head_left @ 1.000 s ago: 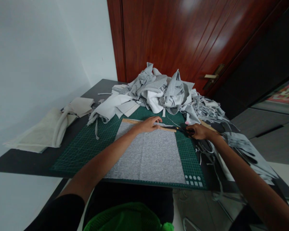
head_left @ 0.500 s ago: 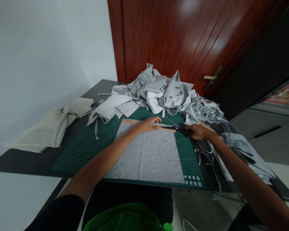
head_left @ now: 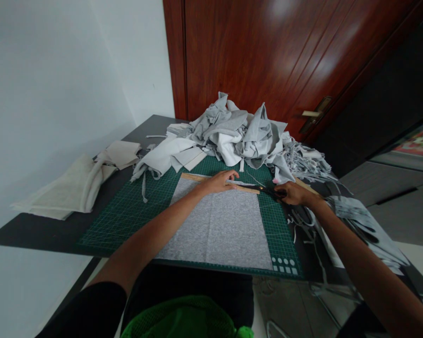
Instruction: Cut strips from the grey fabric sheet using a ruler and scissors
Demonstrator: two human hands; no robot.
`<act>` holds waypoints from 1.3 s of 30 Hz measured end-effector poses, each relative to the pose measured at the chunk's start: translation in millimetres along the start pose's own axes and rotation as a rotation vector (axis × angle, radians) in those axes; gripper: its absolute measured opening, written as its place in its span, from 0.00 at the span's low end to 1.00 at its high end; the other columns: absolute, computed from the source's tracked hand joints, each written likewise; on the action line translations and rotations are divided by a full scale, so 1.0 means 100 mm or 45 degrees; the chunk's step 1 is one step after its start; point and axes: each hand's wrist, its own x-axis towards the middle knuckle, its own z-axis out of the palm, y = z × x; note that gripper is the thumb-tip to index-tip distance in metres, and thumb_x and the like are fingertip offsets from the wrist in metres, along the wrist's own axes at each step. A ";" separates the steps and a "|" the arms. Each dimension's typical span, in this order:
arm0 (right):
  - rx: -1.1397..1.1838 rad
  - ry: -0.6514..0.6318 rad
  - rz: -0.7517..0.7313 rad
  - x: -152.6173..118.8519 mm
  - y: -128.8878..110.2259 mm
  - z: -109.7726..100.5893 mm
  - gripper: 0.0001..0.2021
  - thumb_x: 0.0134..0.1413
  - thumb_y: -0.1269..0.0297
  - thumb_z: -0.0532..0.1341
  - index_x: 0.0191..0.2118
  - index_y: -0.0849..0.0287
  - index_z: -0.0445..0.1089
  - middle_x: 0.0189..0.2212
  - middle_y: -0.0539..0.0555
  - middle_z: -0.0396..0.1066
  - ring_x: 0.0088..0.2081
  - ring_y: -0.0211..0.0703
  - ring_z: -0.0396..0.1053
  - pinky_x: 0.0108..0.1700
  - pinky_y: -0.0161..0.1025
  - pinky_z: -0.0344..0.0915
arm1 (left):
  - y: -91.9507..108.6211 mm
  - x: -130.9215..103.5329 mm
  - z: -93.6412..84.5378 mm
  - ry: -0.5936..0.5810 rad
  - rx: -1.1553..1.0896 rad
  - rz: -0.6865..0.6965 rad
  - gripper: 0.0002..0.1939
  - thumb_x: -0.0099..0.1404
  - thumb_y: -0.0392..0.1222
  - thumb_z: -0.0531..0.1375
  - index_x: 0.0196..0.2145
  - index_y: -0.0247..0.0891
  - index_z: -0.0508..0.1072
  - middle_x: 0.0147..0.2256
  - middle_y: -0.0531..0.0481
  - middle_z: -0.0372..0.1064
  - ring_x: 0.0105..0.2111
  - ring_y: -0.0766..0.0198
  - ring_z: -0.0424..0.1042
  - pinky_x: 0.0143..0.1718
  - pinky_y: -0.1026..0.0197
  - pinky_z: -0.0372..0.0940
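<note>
A heather-grey piece of fabric (head_left: pixel 218 230) lies flat on the green cutting mat (head_left: pixel 109 225). Across its far edge runs a wooden ruler (head_left: pixel 192 177). My left hand (head_left: pixel 220 182) holds the ruler down near its middle, its fingers bent and partly hidden behind the hand. My right hand (head_left: pixel 293 193) is closed around the handles of a pair of black scissors (head_left: pixel 267 189). Their blades point left along the ruler, at the fabric's far edge; a narrow strip of fabric shows beyond the ruler.
A big heap of grey and white fabric scraps (head_left: pixel 229 129) fills the back of the dark table (head_left: pixel 31 232). Cream cloth (head_left: pixel 65 188) lies at left. Thin shredded strips (head_left: pixel 308 162) and folded grey fabric (head_left: pixel 366 230) lie at right. A wooden door (head_left: pixel 243 51) stands behind.
The view has shifted slightly, so everything sits a little further right. Both hands, the scissors and the ruler keep nearly the same places on the fabric.
</note>
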 end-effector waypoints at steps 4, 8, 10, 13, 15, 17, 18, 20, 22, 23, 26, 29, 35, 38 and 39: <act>0.015 -0.007 0.006 0.00 0.01 -0.01 0.06 0.43 0.62 0.61 0.25 0.53 0.62 0.22 0.48 0.68 0.26 0.42 0.63 0.32 0.39 0.56 | -0.01 0.00 0.00 0.003 0.012 0.007 0.20 0.66 0.44 0.68 0.54 0.38 0.73 0.44 0.46 0.71 0.43 0.59 0.72 0.47 0.58 0.65; 0.010 -0.010 0.048 -0.01 -0.04 -0.02 0.06 0.42 0.62 0.61 0.25 0.53 0.62 0.22 0.48 0.67 0.25 0.42 0.63 0.32 0.40 0.56 | -0.01 0.01 0.01 0.009 0.021 -0.004 0.20 0.66 0.44 0.68 0.53 0.38 0.73 0.43 0.46 0.71 0.43 0.59 0.72 0.47 0.58 0.64; -0.005 -0.009 0.064 -0.01 -0.07 -0.03 0.06 0.42 0.62 0.61 0.25 0.53 0.61 0.21 0.48 0.66 0.25 0.43 0.64 0.32 0.40 0.56 | -0.01 0.01 0.01 0.006 0.018 -0.021 0.20 0.66 0.44 0.69 0.53 0.38 0.72 0.43 0.46 0.71 0.42 0.59 0.71 0.47 0.58 0.64; -0.022 -0.014 0.074 -0.02 -0.10 -0.06 0.06 0.42 0.63 0.61 0.25 0.53 0.61 0.22 0.48 0.67 0.26 0.43 0.65 0.32 0.40 0.56 | 0.00 0.00 0.01 -0.008 0.010 -0.035 0.21 0.66 0.45 0.68 0.54 0.38 0.71 0.43 0.47 0.71 0.42 0.60 0.71 0.47 0.58 0.64; -0.037 -0.016 0.071 -0.02 -0.11 -0.10 0.07 0.43 0.62 0.62 0.26 0.53 0.61 0.22 0.48 0.67 0.26 0.43 0.65 0.32 0.40 0.56 | 0.00 0.00 0.01 -0.014 0.011 -0.034 0.21 0.66 0.45 0.68 0.54 0.38 0.71 0.43 0.47 0.71 0.42 0.60 0.71 0.47 0.58 0.64; -0.049 -0.019 0.059 -0.01 -0.10 -0.12 0.07 0.44 0.62 0.62 0.26 0.53 0.61 0.23 0.48 0.68 0.26 0.43 0.64 0.32 0.40 0.56 | 0.00 0.01 0.00 -0.017 0.016 -0.033 0.21 0.66 0.45 0.68 0.54 0.38 0.71 0.43 0.47 0.71 0.42 0.60 0.71 0.46 0.58 0.64; -0.048 -0.024 0.054 0.00 -0.10 -0.13 0.07 0.44 0.62 0.62 0.26 0.53 0.61 0.23 0.48 0.68 0.26 0.42 0.64 0.33 0.40 0.57 | 0.00 0.01 0.00 -0.016 0.017 -0.034 0.21 0.66 0.45 0.68 0.54 0.38 0.71 0.43 0.47 0.71 0.42 0.60 0.71 0.46 0.58 0.64; -0.028 -0.035 0.053 0.00 -0.08 -0.11 0.07 0.44 0.62 0.62 0.26 0.53 0.61 0.23 0.48 0.68 0.26 0.43 0.64 0.33 0.40 0.57 | 0.01 0.00 -0.01 -0.011 0.010 -0.038 0.22 0.65 0.45 0.69 0.54 0.38 0.71 0.42 0.47 0.71 0.41 0.60 0.71 0.45 0.58 0.64; 0.000 -0.042 0.063 0.01 -0.05 -0.08 0.08 0.43 0.61 0.62 0.26 0.53 0.61 0.23 0.48 0.67 0.27 0.43 0.65 0.33 0.40 0.58 | 0.02 0.00 -0.01 -0.006 -0.006 -0.037 0.23 0.64 0.45 0.69 0.54 0.38 0.71 0.42 0.47 0.71 0.41 0.60 0.71 0.45 0.58 0.64; 0.011 -0.041 0.068 0.01 -0.04 -0.06 0.08 0.43 0.61 0.62 0.26 0.53 0.61 0.23 0.48 0.67 0.27 0.43 0.65 0.33 0.40 0.58 | 0.03 -0.01 -0.01 -0.001 -0.014 -0.035 0.23 0.64 0.44 0.69 0.54 0.38 0.71 0.42 0.47 0.71 0.41 0.60 0.72 0.45 0.58 0.65; 0.047 -0.045 0.089 0.02 -0.01 -0.01 0.08 0.43 0.60 0.63 0.27 0.53 0.62 0.24 0.48 0.68 0.28 0.44 0.66 0.33 0.40 0.60 | 0.05 -0.01 0.01 0.025 -0.037 -0.037 0.17 0.68 0.39 0.65 0.53 0.38 0.71 0.41 0.47 0.72 0.40 0.61 0.72 0.44 0.59 0.65; 0.055 -0.043 0.093 0.04 0.02 0.02 0.08 0.42 0.60 0.63 0.27 0.53 0.63 0.24 0.48 0.68 0.29 0.44 0.66 0.34 0.40 0.60 | 0.07 0.02 0.03 0.073 -0.060 -0.085 0.14 0.70 0.32 0.58 0.53 0.38 0.71 0.39 0.48 0.73 0.37 0.64 0.72 0.42 0.61 0.65; -0.002 -0.034 0.119 0.09 -0.05 -0.01 0.08 0.43 0.60 0.64 0.28 0.53 0.65 0.26 0.50 0.71 0.30 0.45 0.68 0.34 0.39 0.60 | 0.07 0.13 0.06 0.088 -0.079 -0.195 0.15 0.72 0.30 0.55 0.53 0.36 0.73 0.41 0.48 0.78 0.38 0.64 0.75 0.44 0.61 0.66; -0.036 -0.040 0.104 0.11 -0.14 -0.05 0.07 0.44 0.61 0.64 0.29 0.53 0.65 0.26 0.50 0.72 0.31 0.45 0.69 0.34 0.39 0.59 | 0.06 0.14 0.07 0.089 -0.069 -0.194 0.16 0.72 0.28 0.53 0.53 0.36 0.72 0.41 0.48 0.78 0.38 0.65 0.75 0.45 0.61 0.66; -0.045 -0.041 0.095 0.12 -0.17 -0.06 0.07 0.45 0.60 0.64 0.29 0.53 0.65 0.26 0.50 0.72 0.30 0.44 0.68 0.34 0.39 0.59 | 0.06 0.14 0.07 0.102 -0.065 -0.186 0.17 0.71 0.27 0.53 0.53 0.36 0.72 0.41 0.48 0.78 0.39 0.65 0.74 0.46 0.61 0.66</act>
